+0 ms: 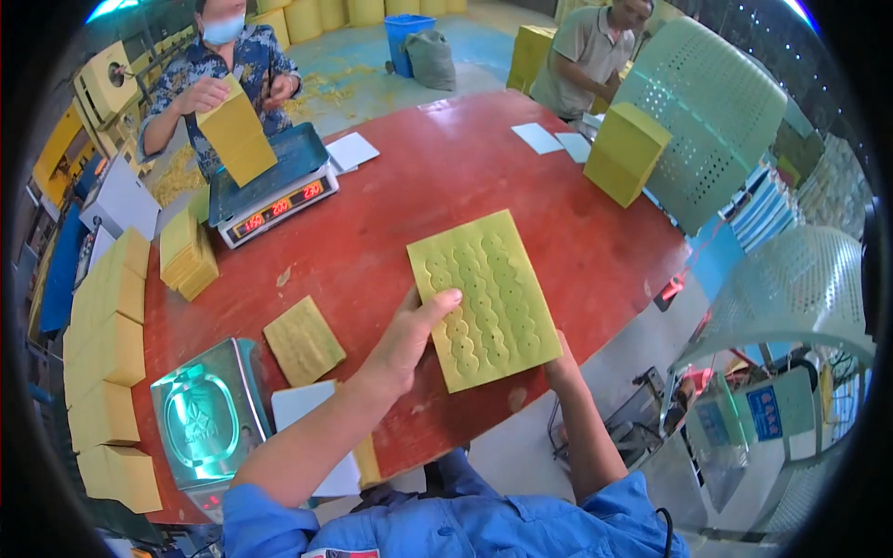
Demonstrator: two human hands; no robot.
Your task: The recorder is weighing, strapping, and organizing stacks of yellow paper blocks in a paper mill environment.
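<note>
Over the red table (400,158) I hold up a stack of yellow paper (484,298), its top sheet cut with three columns of scalloped, coin-like shapes. My left hand (409,335) is closed on the stack's left edge, thumb lying on the top sheet and the other fingers underneath. At the lower right corner, my right hand (560,363) grips the stack, with most of its fingers hidden behind it. A smaller yellow paper pile (304,341) lies on the table to the left of my left forearm.
A lit green metal scale (206,409) stands at the near left, beside a row of yellow paper blocks (116,349). Across the table, a person (251,74) holds a yellow stack over a digital scale (279,200). Perforated chairs (716,112) and another person (586,56) are at the right.
</note>
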